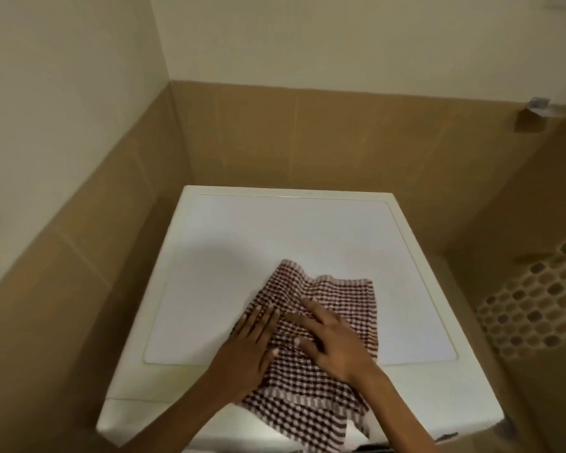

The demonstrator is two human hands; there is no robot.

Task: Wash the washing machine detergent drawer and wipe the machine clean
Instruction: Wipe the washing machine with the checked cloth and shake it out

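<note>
Washing machine [275,230], from the head camera: where does it sit?

Centre and lower half of the frame. Its white top faces up, boxed in by the tan tiled wall [307,135] behind and at the left. A patch of hexagon mosaic [536,305] shows at the right edge. The detergent drawer is not in view.

And the hands?

Both lie flat on a brown-and-white checked cloth [343,299] in the lower middle. The left hand [245,351] has straight fingers pressing the cloth's left edge, partly on the bare top. The right hand [334,341] is spread wide with its palm down on the middle of the cloth. Neither grips anything.

How does the cloth lie?

Its long axis runs from the front lip at the bottom of the frame, where a corner hangs over, up towards the middle of the top. It is rumpled just above the fingertips.

So which way does the next stroke go?

My guess is up-frame and leftward. The widest uncovered stretch of the top lies beyond the fingertips and to the upper left. The left hand is nearer that side, and the right hand sits slightly further up the cloth. Pushing with flat palms could bunch the cloth.
</note>
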